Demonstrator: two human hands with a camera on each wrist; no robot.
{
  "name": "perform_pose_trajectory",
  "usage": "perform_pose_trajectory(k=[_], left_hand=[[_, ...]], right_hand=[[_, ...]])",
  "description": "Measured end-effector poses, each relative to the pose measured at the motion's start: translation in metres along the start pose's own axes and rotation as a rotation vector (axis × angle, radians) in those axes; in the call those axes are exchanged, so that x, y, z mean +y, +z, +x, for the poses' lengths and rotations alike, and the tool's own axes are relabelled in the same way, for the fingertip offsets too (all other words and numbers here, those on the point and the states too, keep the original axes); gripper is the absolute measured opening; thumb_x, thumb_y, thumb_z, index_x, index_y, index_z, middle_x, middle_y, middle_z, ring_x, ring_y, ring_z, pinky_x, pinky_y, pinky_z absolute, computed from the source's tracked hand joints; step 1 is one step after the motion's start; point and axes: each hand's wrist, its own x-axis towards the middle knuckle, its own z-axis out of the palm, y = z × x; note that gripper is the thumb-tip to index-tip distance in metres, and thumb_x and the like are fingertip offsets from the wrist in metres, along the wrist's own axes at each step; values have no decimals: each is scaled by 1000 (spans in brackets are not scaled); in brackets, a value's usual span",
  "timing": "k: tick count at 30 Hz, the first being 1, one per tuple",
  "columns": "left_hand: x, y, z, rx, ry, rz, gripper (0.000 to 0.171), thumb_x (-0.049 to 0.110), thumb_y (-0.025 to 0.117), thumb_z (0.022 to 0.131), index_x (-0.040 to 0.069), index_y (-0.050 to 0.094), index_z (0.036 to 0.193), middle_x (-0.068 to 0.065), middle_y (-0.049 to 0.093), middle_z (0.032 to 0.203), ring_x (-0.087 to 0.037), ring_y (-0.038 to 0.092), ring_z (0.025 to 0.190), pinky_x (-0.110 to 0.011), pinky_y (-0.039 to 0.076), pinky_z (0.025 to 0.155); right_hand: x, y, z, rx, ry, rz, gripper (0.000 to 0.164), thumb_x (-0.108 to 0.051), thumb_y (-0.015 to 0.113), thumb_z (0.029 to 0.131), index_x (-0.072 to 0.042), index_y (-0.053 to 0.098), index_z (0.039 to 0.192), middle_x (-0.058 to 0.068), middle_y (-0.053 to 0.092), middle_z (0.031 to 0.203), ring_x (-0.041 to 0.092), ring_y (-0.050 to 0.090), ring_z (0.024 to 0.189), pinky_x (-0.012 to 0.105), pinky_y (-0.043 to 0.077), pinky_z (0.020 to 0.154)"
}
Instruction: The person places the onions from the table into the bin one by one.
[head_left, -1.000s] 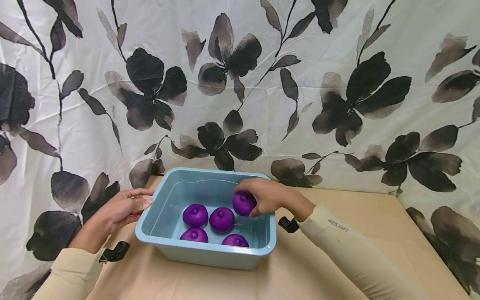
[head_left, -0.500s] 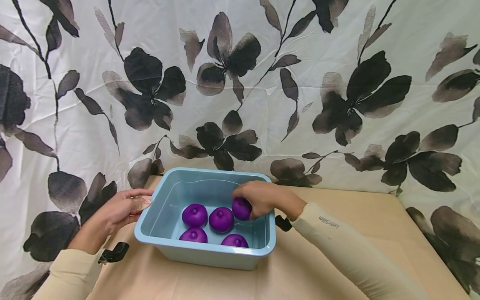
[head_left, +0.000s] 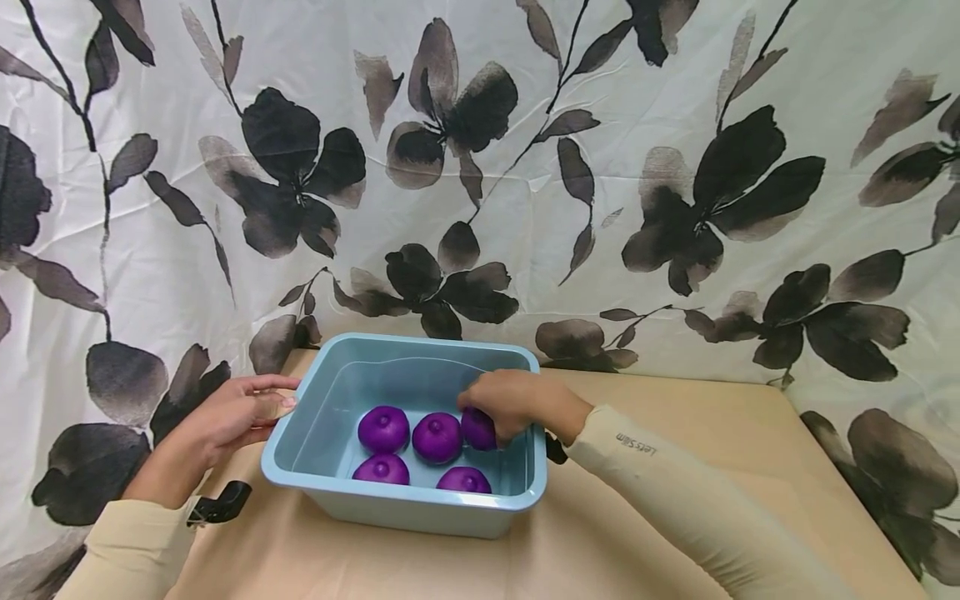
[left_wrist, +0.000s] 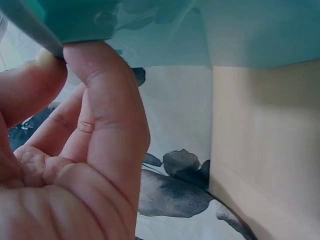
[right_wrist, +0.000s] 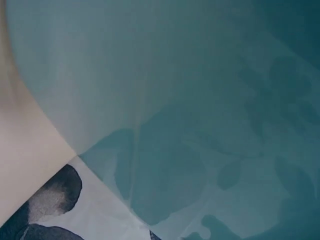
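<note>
A light blue plastic basin (head_left: 405, 495) stands on the table, with purple balls in it, each round with a small nub on top. My left hand (head_left: 236, 414) pinches its left rim between thumb and index finger; the left wrist view shows the thumb and fingers (left_wrist: 107, 100) at the rim. Down inside the right end, my right hand (head_left: 510, 400) grips a purple ball (head_left: 477, 430) from above, partly covered by the fingers. Right beside it sits another purple ball (head_left: 437, 438). The basin wall (right_wrist: 150, 75) fills most of the right wrist view, hiding the right hand there.
Several more balls lie on the basin floor: one ball (head_left: 383, 430) at left, and a ball (head_left: 465, 480) behind the front rim. Tan paper (head_left: 675, 417) covers the table. A white cloth with dark flowers (head_left: 555, 192) hangs behind.
My right hand has lowered the gripped ball deeper into the basin, slightly to the left, next to the middle ball. The left hand keeps its hold on the rim.
</note>
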Motion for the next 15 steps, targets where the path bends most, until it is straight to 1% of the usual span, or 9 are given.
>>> perform_pose_trajectory(k=[3,5,7,9,10,12,15], left_hand=[[5,-2,-1,6,5,56,53,13,64,101,-8,48,146,12,72,96,-5,71,87,-27,62,78],[8,-3,-2,14,7,108,56,14,64,102,-11,45,148,10,73,97,-5,71,87,-27,62,78],[12,-4,-5,21,11,164,58,15,64,102,-13,43,148,6,75,102,-5,72,88,-28,63,80],[16,-6,-7,34,12,250,60,18,64,102,-14,43,149,-4,76,110,-7,72,92,-31,63,83],[19,-7,-9,42,15,299,60,19,64,103,-14,43,148,-10,75,114,-10,73,94,-32,63,84],[25,-8,-12,54,34,398,60,23,62,105,-15,43,148,-24,71,124,-19,74,100,-37,63,88],[36,-8,-17,93,68,555,61,30,60,107,-13,45,148,-36,62,135,-39,70,112,-46,60,91]], right_hand=[[-2,0,0,5,19,-22,52,-18,96,72,-18,69,116,1,75,106,16,68,93,34,60,90],[-3,-1,1,12,31,-41,57,-19,95,72,-17,68,122,2,74,110,18,68,97,36,60,92],[-4,-2,3,19,38,-56,61,-20,94,74,-18,66,129,4,73,116,20,69,101,38,59,96],[-5,-3,3,29,42,-54,66,-23,92,78,-17,63,137,6,71,126,23,69,111,42,57,103],[-4,-5,1,40,43,-40,68,-25,90,80,-16,61,141,7,69,132,25,68,117,43,55,107],[-3,-9,-4,89,43,-4,67,-29,87,85,-15,58,145,8,65,141,26,64,128,45,51,113],[2,-19,-19,205,35,58,66,-35,81,91,-13,57,147,8,60,149,28,57,139,46,46,118]])
